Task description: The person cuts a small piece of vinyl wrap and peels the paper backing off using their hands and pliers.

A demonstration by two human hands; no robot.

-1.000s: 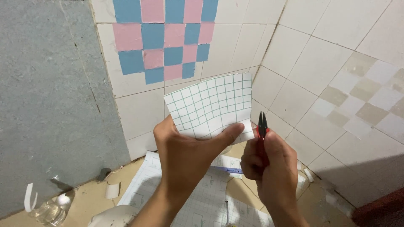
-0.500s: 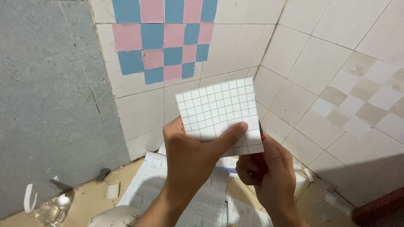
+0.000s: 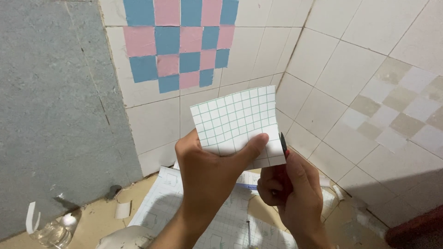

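Observation:
My left hand point(image 3: 210, 173) pinches a square sheet of white paper with a green grid point(image 3: 237, 120), thumb across its lower edge, holding it up before the tiled wall corner. My right hand point(image 3: 290, 191) is closed round small scissors with red handles point(image 3: 283, 144); the dark blade tips stick up at the paper's lower right edge.
A pink and blue checker patch point(image 3: 182, 41) is stuck on the white wall tiles. Larger grid sheets point(image 3: 203, 212) lie on the floor below, with paper scraps point(image 3: 122, 210) and a clear plastic bottle point(image 3: 53, 230) at the left. A bare grey wall point(image 3: 50, 115) stands at the left.
The paper has shifted to the right and down slightly, and the scissors' tips now sit against its right edge instead of standing clear beside it.

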